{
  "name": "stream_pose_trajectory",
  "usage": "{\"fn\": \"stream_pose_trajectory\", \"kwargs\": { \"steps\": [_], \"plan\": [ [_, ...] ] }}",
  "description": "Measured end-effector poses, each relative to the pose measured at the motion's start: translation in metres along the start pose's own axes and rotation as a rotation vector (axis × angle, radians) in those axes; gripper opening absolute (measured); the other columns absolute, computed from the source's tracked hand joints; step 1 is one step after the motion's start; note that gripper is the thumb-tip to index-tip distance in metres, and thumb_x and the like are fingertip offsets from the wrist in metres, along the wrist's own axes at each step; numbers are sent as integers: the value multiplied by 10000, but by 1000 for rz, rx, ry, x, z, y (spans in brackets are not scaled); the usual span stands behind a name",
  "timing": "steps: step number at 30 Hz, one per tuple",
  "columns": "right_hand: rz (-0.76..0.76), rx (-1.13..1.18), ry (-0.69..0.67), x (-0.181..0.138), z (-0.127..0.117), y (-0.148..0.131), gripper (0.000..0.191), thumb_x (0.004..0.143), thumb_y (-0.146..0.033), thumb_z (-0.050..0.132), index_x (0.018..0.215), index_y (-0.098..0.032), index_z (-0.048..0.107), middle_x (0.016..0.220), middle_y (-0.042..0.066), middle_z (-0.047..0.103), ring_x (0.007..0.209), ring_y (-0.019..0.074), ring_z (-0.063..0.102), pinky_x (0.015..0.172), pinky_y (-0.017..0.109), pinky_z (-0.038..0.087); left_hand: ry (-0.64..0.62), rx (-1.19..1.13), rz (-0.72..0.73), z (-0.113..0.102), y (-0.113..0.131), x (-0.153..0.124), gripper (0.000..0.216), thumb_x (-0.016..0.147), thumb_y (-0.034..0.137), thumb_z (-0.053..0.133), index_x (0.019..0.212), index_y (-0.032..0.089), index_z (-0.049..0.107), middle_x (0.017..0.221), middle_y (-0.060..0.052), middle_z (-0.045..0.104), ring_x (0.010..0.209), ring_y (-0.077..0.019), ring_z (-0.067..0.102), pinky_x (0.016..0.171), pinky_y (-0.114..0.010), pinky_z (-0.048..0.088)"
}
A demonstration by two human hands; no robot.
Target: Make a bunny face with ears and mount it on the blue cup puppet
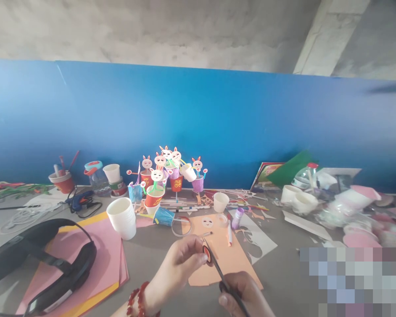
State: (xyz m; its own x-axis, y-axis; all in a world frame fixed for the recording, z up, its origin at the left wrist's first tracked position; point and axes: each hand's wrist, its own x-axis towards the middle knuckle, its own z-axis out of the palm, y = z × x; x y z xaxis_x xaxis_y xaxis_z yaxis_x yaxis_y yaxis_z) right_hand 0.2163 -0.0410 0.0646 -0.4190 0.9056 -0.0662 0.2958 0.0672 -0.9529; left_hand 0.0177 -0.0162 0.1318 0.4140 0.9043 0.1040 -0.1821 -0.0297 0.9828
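Note:
Between the thumb and fingers of my left hand point(188, 254) is a small paper cutout point(207, 253) with a red centre and a dark outline. My right hand point(240, 290) grips a pair of scissors point(220, 268), whose blades point up and left, right beside the cutout. Whether the blades touch the paper, I cannot tell. Under both hands lies an orange paper sheet point(240, 264). A round paper face point(207, 222) rests on its far part, near a marker point(230, 233) and a purple glue stick point(238, 218).
Rabbit-faced paper cups point(156, 191) cluster at the back. White stacked cups point(122, 218) stand to the left, by pink paper point(108, 259) and a black headset point(62, 264). Cut white paper point(262, 240) lies right of the orange sheet. Plastic-wrapped items point(343, 211) crowd the far right.

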Motion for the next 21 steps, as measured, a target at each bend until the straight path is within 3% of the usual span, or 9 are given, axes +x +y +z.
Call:
{"fn": "stream_pose_trajectory", "kwargs": {
  "steps": [8,21],
  "plan": [
    [49,19,-42,-3,2,-2,695,632,-903,472,560,-215,400,440,-53,405,418,78,382,384,206,245,11,204,22,3,1,-3,122,826,227,535,749,161,601,799,-49,670,779,-187,589,748,-283,426],
    [37,133,-55,-2,5,-6,683,625,-882,523,563,-221,359,445,-98,291,392,42,258,390,220,144,-38,222,12,0,3,-5,118,825,217,522,756,165,601,817,-48,671,795,-194,596,745,-287,424]
  ]
}}
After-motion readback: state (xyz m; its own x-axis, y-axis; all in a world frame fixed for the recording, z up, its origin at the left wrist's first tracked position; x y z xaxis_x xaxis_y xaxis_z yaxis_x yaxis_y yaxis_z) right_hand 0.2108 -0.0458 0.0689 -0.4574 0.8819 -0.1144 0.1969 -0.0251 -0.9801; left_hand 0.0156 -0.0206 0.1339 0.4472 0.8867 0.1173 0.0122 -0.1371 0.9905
